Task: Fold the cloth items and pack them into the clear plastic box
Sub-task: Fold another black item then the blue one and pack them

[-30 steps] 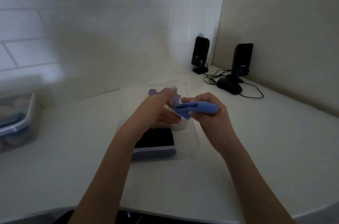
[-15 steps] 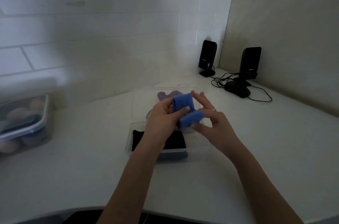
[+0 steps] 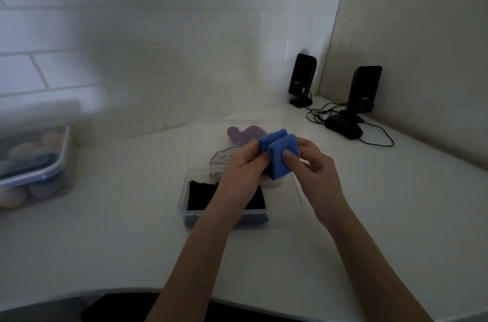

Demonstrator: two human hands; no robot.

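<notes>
A small blue cloth (image 3: 279, 152), folded into a thick bundle, is held above the clear plastic box (image 3: 184, 197). My left hand (image 3: 243, 171) pinches its left side and my right hand (image 3: 313, 163) pinches its right side with thumb and fingers. Inside the box a folded black cloth (image 3: 200, 196) lies at the near end, partly hidden by my left wrist. A purple cloth (image 3: 245, 133) and a pale cloth (image 3: 220, 159) lie on the box's clear lid just behind.
A lidded plastic container (image 3: 34, 163) of coloured items stands at the far left. Two black speakers (image 3: 302, 79) (image 3: 364, 89), a dark mouse (image 3: 343, 129) and cables sit in the back right corner. The white counter's curved front edge (image 3: 132, 291) is near me.
The blue cloth has gone from a loose strip stretched between my hands to a compact fold pinched from both sides. The camera view has shifted slightly left and down.
</notes>
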